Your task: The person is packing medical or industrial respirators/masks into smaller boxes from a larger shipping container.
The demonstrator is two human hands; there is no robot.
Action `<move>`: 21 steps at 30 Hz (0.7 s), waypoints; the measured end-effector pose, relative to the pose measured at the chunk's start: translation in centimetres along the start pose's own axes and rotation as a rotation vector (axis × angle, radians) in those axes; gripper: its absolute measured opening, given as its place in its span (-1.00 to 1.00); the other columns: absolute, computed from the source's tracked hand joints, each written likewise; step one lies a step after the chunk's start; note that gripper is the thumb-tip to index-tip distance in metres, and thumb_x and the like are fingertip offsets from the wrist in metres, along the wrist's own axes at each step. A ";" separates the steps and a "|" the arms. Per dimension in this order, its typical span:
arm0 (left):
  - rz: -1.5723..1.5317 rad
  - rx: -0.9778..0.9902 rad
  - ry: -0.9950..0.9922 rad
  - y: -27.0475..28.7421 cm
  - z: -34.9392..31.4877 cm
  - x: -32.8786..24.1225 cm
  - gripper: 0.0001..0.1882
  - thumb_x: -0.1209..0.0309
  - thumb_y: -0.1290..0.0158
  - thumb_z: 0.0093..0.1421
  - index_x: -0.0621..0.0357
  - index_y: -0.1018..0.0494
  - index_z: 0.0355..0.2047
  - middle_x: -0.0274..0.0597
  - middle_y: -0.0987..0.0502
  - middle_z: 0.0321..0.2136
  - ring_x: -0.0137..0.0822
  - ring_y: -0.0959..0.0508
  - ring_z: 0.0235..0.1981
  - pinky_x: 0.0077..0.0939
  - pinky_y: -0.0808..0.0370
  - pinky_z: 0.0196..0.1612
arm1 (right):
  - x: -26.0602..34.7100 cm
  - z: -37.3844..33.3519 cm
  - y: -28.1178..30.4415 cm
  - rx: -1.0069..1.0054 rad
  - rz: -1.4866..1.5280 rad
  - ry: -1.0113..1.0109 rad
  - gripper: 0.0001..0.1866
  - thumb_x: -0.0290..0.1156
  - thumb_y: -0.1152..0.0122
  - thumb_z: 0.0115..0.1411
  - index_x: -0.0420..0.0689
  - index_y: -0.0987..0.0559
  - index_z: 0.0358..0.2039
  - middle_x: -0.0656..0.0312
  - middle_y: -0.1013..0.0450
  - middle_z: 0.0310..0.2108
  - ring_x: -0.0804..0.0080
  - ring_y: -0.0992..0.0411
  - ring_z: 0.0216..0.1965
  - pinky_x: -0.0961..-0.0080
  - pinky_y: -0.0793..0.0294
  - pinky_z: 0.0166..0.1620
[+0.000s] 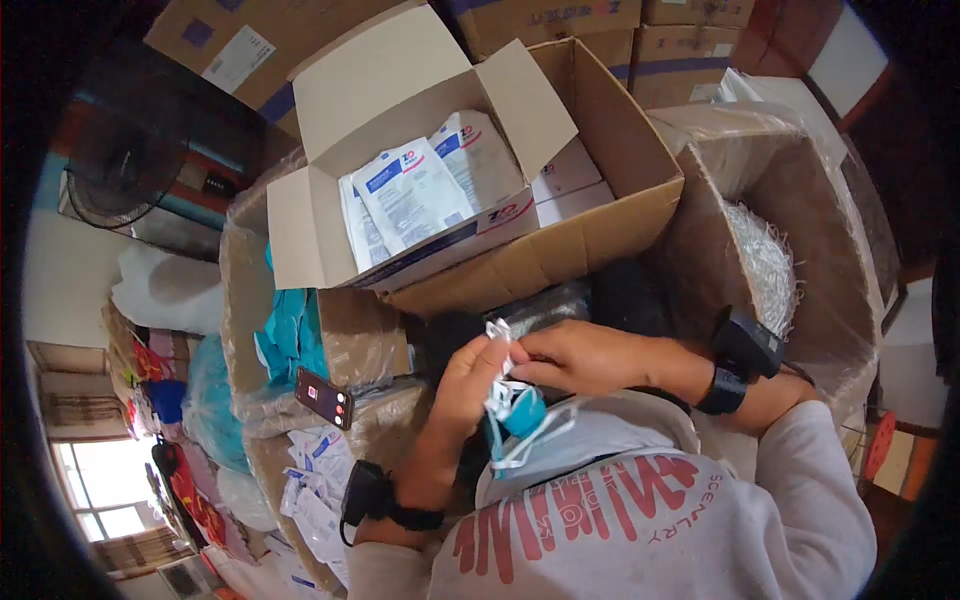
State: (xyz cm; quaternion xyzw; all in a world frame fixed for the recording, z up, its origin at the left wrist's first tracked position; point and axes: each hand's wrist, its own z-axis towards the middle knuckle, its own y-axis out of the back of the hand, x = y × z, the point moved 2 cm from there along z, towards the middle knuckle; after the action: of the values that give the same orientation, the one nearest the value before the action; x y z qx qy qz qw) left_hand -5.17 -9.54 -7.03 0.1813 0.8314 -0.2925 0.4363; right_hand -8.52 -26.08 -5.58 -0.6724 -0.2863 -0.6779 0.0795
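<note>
In front of my chest, a small teal piece with white straps [524, 412] hangs below my fingers; its exact kind is unclear. My left hand [468, 385] is closed around the upper part of the white straps. Close against it, my right hand [562, 355] pinches the same straps with its fingertips. A loose strap loop dangles toward my grey sweatshirt. Just beyond my hands stands an open white box [400, 110] holding several flat white and blue packets [415, 195]. My fingers partly hide where the straps meet.
The white box sits in a larger brown carton [640, 200]. At right, a plastic-lined carton [850, 240] holds white cords [765, 265]. Left are teal pieces [288, 330], a lit phone [323, 398] and a pile of small packets [318, 480]. Stacked cartons [690, 60] stand behind.
</note>
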 end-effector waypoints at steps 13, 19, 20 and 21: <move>1.102 0.592 -0.342 -1.4 -2.4 0.2 -0.76 0.25 0.08 0.13 0.16 -0.38 -0.52 -0.04 -0.45 -0.49 -0.02 -0.46 -0.40 -0.25 -0.38 -0.36 | -0.1 -2.9 -1.3 0.640 -0.141 0.055 -0.73 -0.26 0.21 0.25 -0.22 -0.33 -0.32 -0.10 -0.37 -0.40 -0.07 -0.36 -0.33 0.18 -0.33 -0.27; 0.916 0.677 -0.346 0.0 -4.9 2.3 -0.78 0.30 0.06 0.11 0.17 -0.36 -0.56 -0.08 -0.37 -0.62 -0.08 -0.42 -0.53 -0.29 -0.35 -0.44 | 1.6 -6.9 1.8 0.774 -0.021 -0.163 -0.73 -0.27 0.22 0.25 -0.23 -0.32 -0.37 -0.07 -0.33 -0.42 -0.02 -0.34 -0.33 0.21 -0.30 -0.25; 0.918 0.664 -0.347 1.2 -5.1 3.1 -0.79 0.30 0.06 0.11 0.16 -0.36 -0.55 -0.08 -0.38 -0.61 -0.10 -0.43 -0.52 -0.29 -0.35 -0.43 | 1.0 -8.1 2.9 0.782 -0.024 -0.237 -0.73 -0.27 0.23 0.25 -0.24 -0.33 -0.37 -0.07 -0.33 -0.42 -0.02 -0.34 -0.33 0.21 -0.30 -0.25; 0.870 0.502 -0.280 2.7 -5.7 3.4 -0.80 0.30 0.06 0.12 0.15 -0.38 -0.53 -0.10 -0.40 -0.59 -0.13 -0.43 -0.52 -0.30 -0.35 -0.43 | -1.3 -10.1 4.2 0.683 -0.087 -0.256 -0.74 -0.27 0.21 0.24 -0.23 -0.34 -0.36 -0.02 -0.35 -0.45 0.09 -0.36 -0.39 0.29 -0.32 -0.31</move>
State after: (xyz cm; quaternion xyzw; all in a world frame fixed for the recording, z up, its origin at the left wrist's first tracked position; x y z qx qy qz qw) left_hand -9.08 -3.63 -8.17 0.5682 0.5169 -0.2961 0.5677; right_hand -15.09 -34.87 -4.99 -0.6737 -0.5321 -0.4563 0.2340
